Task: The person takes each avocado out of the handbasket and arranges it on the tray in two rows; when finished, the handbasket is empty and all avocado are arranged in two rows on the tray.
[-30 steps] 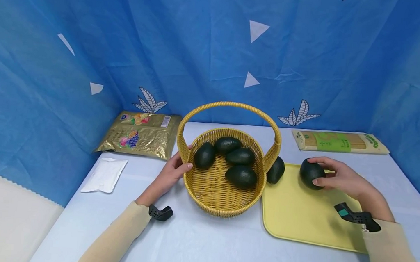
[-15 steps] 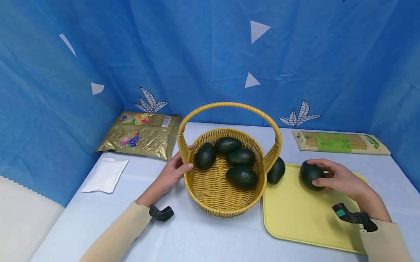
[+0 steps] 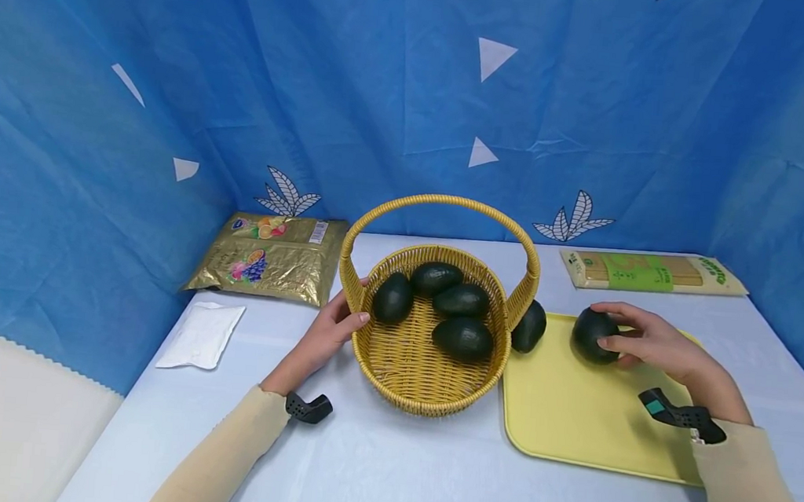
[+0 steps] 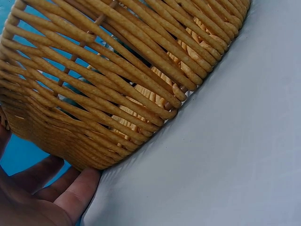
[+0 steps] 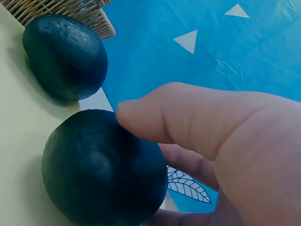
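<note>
A yellow wicker basket (image 3: 399,377) with a tall hoop handle stands mid-table, holding several dark green avocados (image 3: 462,339). My left hand (image 3: 331,326) holds its left side, thumb at the rim below the handle; the left wrist view has fingers (image 4: 77,195) against the woven wall (image 4: 108,89). Over the yellow tray (image 3: 573,422), my right hand (image 3: 639,341) grips an avocado (image 3: 592,335) between thumb and fingers, its rounded end facing the right wrist camera. Another avocado (image 5: 66,56) lies at the tray's back left corner, partly behind the basket in the head view.
A gold foil bag (image 3: 270,256) printed with fruit lies at the back left, with a small white packet (image 3: 201,335) before it. Behind the tray is a flat noodle package (image 3: 648,272) with a green label. Blue patterned cloth (image 3: 415,86) hangs around the table's back and sides.
The right hand and the avocado in it have shifted only very slightly on the tray. The left hand and the basket stay in place.
</note>
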Demonstrator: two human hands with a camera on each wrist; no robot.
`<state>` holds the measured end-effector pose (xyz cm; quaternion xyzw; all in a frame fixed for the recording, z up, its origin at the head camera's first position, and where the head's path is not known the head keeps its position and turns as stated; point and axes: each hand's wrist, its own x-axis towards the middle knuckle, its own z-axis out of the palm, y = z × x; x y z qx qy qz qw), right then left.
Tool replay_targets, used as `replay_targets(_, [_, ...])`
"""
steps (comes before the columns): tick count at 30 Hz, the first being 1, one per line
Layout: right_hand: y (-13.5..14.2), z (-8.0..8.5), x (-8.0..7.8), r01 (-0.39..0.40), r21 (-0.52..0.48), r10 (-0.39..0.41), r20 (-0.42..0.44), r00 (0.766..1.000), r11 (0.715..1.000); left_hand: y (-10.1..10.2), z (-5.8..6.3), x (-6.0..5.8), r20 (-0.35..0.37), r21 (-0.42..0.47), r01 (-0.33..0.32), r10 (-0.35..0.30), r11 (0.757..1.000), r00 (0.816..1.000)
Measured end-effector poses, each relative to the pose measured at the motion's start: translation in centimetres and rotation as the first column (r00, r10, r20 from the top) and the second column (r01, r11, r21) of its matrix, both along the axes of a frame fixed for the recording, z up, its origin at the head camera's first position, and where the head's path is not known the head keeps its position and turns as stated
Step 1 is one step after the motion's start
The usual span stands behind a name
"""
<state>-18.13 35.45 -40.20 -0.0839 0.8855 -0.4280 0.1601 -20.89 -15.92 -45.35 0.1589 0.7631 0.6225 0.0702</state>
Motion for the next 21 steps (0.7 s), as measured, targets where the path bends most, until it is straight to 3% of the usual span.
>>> replay_targets(21, [-0.50,-0.45,-0.17,0.055,0.024,-0.055,-0.033,0.998,0.998,0.09,0.05,-0.07,0.011,-0.016,-0.008,0.008,1.000,1.000])
